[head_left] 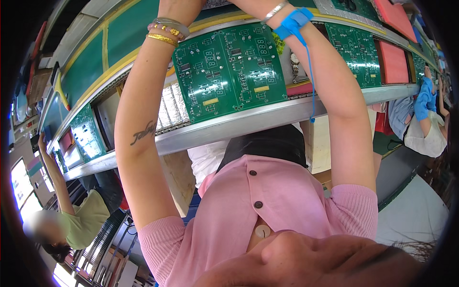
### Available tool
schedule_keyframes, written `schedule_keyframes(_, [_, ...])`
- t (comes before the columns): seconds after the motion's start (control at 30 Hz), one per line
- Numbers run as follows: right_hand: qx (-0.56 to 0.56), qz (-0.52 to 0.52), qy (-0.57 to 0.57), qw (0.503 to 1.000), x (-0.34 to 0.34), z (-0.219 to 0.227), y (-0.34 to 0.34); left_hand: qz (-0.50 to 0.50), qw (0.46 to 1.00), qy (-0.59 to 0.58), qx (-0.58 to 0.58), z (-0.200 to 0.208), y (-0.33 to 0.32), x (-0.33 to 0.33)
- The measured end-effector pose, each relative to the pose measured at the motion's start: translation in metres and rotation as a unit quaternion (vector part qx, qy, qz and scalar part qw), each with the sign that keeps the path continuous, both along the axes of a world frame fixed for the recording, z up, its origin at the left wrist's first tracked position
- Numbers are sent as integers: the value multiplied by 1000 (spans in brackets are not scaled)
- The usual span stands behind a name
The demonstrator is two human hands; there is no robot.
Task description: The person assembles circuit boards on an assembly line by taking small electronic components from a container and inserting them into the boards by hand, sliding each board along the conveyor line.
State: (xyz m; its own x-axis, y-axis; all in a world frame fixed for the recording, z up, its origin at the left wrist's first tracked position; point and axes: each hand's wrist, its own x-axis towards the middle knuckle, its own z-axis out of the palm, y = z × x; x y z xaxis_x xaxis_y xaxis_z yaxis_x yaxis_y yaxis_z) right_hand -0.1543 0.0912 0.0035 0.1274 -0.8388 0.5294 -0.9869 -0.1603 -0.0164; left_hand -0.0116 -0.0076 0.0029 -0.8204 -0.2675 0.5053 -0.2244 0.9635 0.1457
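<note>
Both of my hands reach up to the top edge of the head view, where the picture cuts off their fingers. Of my left hand (184, 8) only the back near the wrist shows, above several bracelets (165, 31). My right hand (253, 5) shows just its wrist end, with a silver bracelet (275, 12) and a blue wrist strap (294, 24) whose cord hangs down. Whatever they hold or touch is hidden. Between my forearms lies a green circuit board panel (229, 71) in two matching halves, with small parts and light yellow blocks mounted.
A metal rail (229, 116) runs along the near side of the line. More circuit boards lie at right (354, 52) and left (88, 131). A metal-banded wristwatch (294, 59) sits beside my right forearm. Co-workers stand at left (88, 217) and right (425, 124).
</note>
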Motion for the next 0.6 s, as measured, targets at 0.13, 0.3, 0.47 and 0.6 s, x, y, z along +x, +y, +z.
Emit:
schedule_keyframes(0.13, [44, 22, -144, 988, 8, 20, 32, 105, 993, -48, 15, 12, 28, 17])
schedule_keyframes(0.3, [94, 64, -175, 978, 7, -2, 89, 33, 984, 14, 176, 18, 51, 55])
schedule_keyframes(0.47, [152, 87, -140, 975, 13, -31, 114, 1, 924, -28, 381, 7, 77, 105])
schedule_keyframes(0.6, [148, 100, -92, 980, 16, -29, 116, 5, 937, -28, 347, -4, 88, 121])
